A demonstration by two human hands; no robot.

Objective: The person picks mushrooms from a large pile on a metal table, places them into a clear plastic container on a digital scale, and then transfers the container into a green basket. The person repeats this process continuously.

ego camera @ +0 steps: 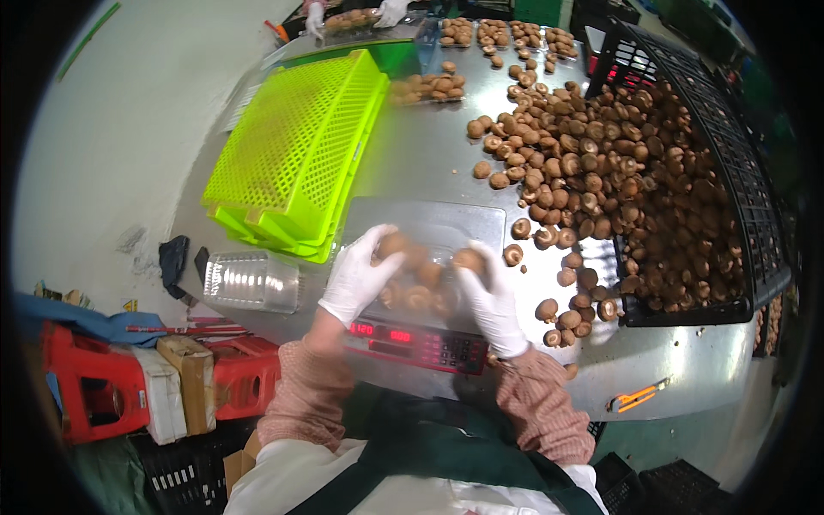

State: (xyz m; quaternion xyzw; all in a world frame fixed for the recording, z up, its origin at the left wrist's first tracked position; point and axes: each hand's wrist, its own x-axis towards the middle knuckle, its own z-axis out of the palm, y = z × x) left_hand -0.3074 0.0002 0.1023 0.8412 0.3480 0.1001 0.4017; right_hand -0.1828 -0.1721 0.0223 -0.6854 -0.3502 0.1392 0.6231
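Note:
Both my hands wear white gloves over a clear plastic tray (444,257) on the digital scale (418,344), whose red display is lit. My left hand (364,273) grips a brown mushroom (393,246) at the tray's left side. In my right hand (492,296), between thumb and fingers, is another mushroom (470,259) by the tray's right side. Several mushrooms (417,296) lie in the tray, partly blurred. To the right, a large heap of mushrooms (566,161) spills from a tipped black plastic crate (740,167) onto the metal table.
An upturned lime-green crate (277,148) and clear empty trays (251,281) stand left. Filled trays (456,32) line the far side, near a co-worker's gloved hands (391,11). One filled tray (428,88) sits beyond the scale. An orange utility knife (637,395) lies near the front edge.

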